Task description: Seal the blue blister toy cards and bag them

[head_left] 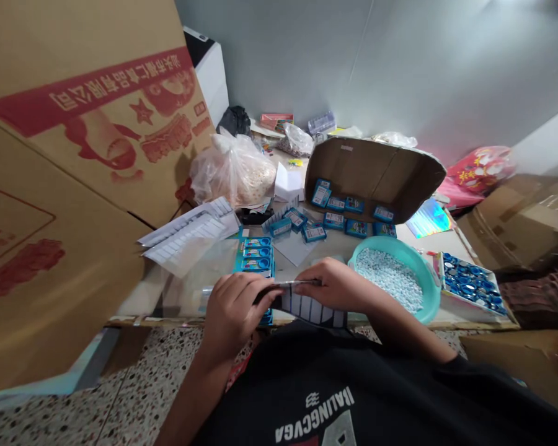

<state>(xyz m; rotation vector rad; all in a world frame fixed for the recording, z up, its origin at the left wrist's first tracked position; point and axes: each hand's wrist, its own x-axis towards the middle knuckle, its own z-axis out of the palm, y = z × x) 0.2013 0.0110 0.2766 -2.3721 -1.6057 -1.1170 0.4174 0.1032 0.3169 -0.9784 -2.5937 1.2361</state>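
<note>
The left hand and the right hand meet close in front of the chest, their fingertips nearly touching. The left hand shows its back to the camera, knuckles up, with the fingers curled in and pressed shut against the thumb. The right hand sits slightly higher, palm down, its fingers bent toward the left one and also closed in a pinch. Both forearms are bare. The left rises from below with a straight wrist, and the right angles in from the right side.
</note>
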